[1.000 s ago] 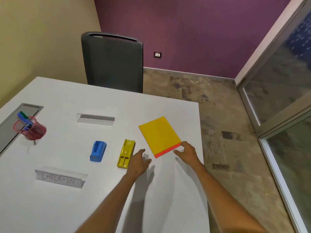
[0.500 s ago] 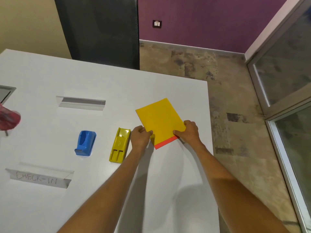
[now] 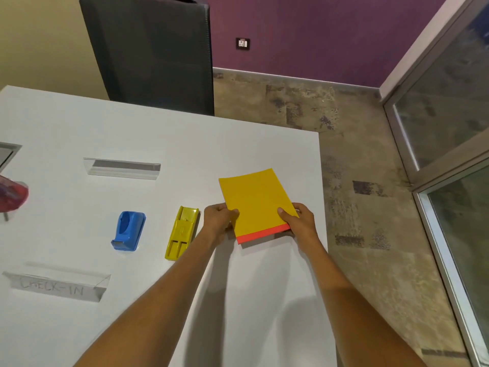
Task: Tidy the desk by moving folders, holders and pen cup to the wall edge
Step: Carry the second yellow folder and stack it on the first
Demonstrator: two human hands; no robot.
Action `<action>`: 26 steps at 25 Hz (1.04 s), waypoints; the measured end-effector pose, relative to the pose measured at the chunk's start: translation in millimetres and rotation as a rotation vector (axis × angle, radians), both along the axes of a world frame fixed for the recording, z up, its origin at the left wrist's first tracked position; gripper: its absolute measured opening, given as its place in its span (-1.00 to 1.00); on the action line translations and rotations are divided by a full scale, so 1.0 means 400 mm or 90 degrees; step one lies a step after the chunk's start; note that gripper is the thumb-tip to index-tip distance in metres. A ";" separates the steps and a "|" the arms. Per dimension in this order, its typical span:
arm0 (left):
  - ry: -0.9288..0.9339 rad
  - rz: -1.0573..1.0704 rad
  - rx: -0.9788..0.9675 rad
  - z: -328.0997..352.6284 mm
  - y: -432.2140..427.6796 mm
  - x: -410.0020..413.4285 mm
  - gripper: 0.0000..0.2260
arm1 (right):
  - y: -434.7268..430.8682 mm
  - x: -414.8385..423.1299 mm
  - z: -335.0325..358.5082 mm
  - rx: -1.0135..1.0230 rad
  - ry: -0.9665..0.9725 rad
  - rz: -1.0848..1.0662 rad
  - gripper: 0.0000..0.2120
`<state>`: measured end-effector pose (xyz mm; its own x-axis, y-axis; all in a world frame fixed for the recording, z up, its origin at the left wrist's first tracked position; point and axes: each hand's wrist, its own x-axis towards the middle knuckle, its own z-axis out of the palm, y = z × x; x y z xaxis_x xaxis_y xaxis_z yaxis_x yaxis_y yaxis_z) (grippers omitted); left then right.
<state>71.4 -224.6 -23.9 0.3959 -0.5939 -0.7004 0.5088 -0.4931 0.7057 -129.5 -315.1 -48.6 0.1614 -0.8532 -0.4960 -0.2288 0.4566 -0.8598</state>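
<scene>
On white desk (image 3: 158, 133), "CHECK-IN" sign holder (image 3: 57, 286)

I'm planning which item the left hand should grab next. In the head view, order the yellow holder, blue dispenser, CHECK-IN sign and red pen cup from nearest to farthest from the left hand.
1. yellow holder, just left of the left hand
2. blue dispenser, further left
3. CHECK-IN sign, left, toward the person
4. red pen cup, at the far left edge

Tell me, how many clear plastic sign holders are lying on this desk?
2. One clear holder lies toward the far side of the desk, in front of the chair. The other, marked CHECK-IN, lies near the left. More could sit outside the view on the left.
</scene>
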 end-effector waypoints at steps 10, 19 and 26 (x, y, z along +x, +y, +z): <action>0.006 0.100 -0.143 0.221 0.141 0.026 -0.71 | 0.053 -0.079 0.249 0.012 -0.120 0.125 -0.62; -0.085 -0.249 -0.141 0.410 0.358 0.077 -0.74 | 0.102 -0.048 0.484 -0.002 -0.086 0.333 -0.40; -0.144 -0.042 -0.184 0.454 0.516 0.137 -0.48 | 0.259 0.105 0.530 0.086 -0.268 0.322 -0.54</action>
<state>126.3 -18.1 157.7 0.4756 -0.7835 -0.3999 0.2978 -0.2843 0.9113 -87.5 -211.6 163.3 0.7282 -0.5563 -0.4004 -0.1006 0.4911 -0.8653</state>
